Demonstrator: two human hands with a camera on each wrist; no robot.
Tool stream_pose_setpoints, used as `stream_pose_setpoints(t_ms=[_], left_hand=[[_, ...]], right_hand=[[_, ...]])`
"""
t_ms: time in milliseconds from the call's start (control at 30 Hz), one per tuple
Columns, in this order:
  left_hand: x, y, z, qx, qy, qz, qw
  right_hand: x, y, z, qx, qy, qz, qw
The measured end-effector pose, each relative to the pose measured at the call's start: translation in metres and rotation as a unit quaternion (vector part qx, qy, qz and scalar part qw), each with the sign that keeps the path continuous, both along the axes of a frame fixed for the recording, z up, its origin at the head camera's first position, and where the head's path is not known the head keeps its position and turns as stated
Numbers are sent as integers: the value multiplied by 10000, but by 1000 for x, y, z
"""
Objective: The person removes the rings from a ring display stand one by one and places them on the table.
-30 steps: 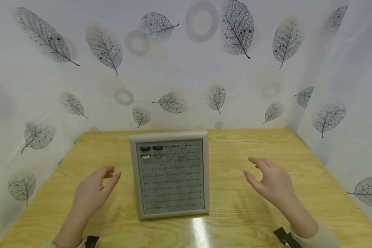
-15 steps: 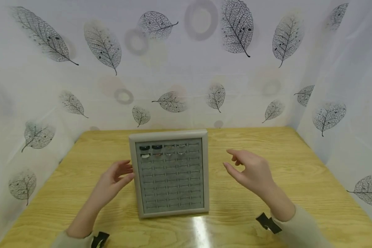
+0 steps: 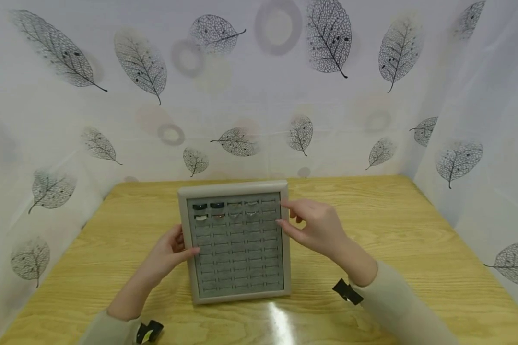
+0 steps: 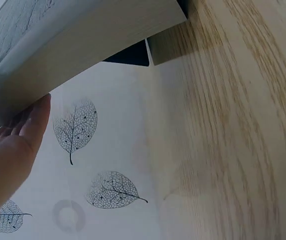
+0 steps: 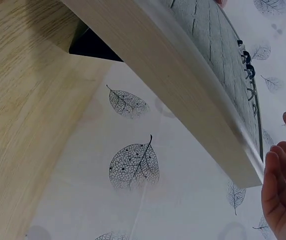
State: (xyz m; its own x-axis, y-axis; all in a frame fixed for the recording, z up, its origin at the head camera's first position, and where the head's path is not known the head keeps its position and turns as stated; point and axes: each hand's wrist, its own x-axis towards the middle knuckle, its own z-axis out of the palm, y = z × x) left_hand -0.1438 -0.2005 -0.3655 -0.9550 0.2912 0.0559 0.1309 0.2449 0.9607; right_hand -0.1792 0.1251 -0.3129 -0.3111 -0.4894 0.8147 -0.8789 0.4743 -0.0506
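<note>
A ring display board (image 3: 237, 258) with a pale frame and grey slotted lining stands tilted back on the table. Several rings sit in its top two rows, among them a dark ring (image 3: 200, 206) and a white ring (image 3: 201, 217). My left hand (image 3: 166, 256) holds the board's left edge, thumb on the front and fingers behind. In the left wrist view, the fingers of that hand (image 4: 20, 140) lie against the frame's back. At the upper right edge is my right hand (image 3: 317, 225), its thumb and index finger apart with nothing between them; whether they touch the frame, I cannot tell.
The board stands on a yellow wood-grain table (image 3: 371, 206). A dark support (image 5: 95, 45) props it from behind. White cloth printed with leaves (image 3: 259, 86) hangs around the back and sides. A black strap clip (image 3: 347, 291) sits at the right cuff.
Both hands have moved inward to the board. The left hand has taken hold of its left edge, while the right has come to its upper right edge. The board has stayed in place.
</note>
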Motion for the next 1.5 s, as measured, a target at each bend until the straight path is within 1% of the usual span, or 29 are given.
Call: stream_pose_setpoints(t_ms=[100, 267, 600, 767, 1133, 1500], left_hand=[[-1, 0, 0, 24, -74, -85, 9999], [-1, 0, 0, 63, -127, -207, 9997], [-1, -1, -1, 33, -189, -219, 9996], [-2, -1, -1, 37, -200, -256, 9995], [-2, -1, 0, 11, -181, -271, 9995], [-1, -1, 1, 7, -215, -231, 9995]], right_hand=[[-4, -7, 1, 36, -33, 129, 9999], [-9, -16, 2, 64, 34, 198, 9998], [-15, -32, 11, 418, 321, -25, 9986], [-18, -37, 12, 507, 483, -71, 9975], [-20, -43, 11, 617, 826, -319, 9942], [-22, -45, 8, 574, 909, -315, 9937]])
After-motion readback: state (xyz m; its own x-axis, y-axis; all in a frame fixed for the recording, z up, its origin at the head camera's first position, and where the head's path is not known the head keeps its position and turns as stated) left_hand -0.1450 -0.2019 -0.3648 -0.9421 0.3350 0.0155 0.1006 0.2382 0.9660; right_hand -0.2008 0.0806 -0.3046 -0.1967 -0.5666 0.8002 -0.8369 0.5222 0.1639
